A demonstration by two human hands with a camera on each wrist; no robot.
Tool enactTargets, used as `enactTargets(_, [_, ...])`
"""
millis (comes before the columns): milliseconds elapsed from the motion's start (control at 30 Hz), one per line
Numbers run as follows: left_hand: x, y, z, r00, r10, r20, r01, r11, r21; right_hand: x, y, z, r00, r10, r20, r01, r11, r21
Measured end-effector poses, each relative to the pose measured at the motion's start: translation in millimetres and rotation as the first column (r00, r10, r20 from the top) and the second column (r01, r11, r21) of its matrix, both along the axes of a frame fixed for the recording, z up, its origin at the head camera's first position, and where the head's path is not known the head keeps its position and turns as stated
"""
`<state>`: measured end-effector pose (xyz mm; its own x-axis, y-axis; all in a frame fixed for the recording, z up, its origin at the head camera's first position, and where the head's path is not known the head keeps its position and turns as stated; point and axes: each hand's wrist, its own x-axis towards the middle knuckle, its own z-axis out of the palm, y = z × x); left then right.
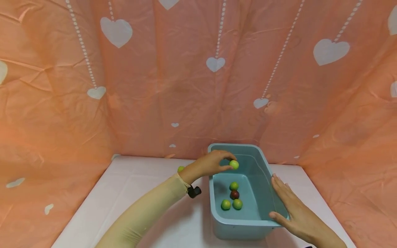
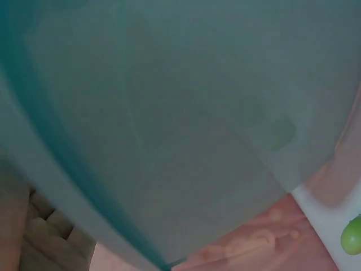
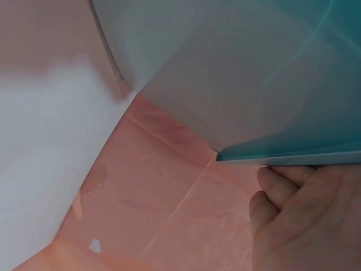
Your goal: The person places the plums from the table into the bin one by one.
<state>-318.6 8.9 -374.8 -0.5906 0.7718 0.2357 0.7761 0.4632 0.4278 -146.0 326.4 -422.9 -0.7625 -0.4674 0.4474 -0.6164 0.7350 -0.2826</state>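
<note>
In the head view my left hand (image 1: pixel 215 162) reaches over the left side of a blue-grey plastic bin (image 1: pixel 235 222). Between thumb and fingertips it pinches a small round green fruit (image 1: pixel 234 164), held above the bin's floor. Down inside lie a dark red fruit (image 1: pixel 234 195) and three green ones, one of them a green fruit (image 1: pixel 225 204) at the left. My right hand (image 1: pixel 293 210) rests against the bin's near right corner, fingers extended along the side and thumb at the front rim. The right wrist view shows its fingers (image 3: pixel 276 189) right beside the rim.
Another green fruit (image 1: pixel 181 168) lies on the white table (image 1: pixel 149 193) left of the bin, partly hidden behind my left wrist. Pink sheeting with white hearts (image 1: pixel 186 86) encloses the table at the back and both sides.
</note>
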Motion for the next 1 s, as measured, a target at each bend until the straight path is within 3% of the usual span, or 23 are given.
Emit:
enactTargets(333, [-6.5, 13.5, -9.1, 0.999, 0.007, 0.04, -0.004, 0.996, -0.092, -0.4, -0.5, -2.8, 1.0, -0.006, -0.005, 0.006, 1.0, 0.01])
enactTargets(800, [-15.1, 36.9, -11.9, 1.0, -0.015, 0.016, 0.018, 0.977, -0.212, 0.6, -1.7, -1.1, 0.999, -0.037, 0.024, 0.037, 0.999, 0.014])
enactTargets(1000, [-17.7, 44.4, -13.9, 0.998, -0.064, -0.026, 0.053, 0.952, -0.302, 2.0, -2.0, -0.3, 0.997, -0.064, 0.049, 0.063, 0.998, 0.018])
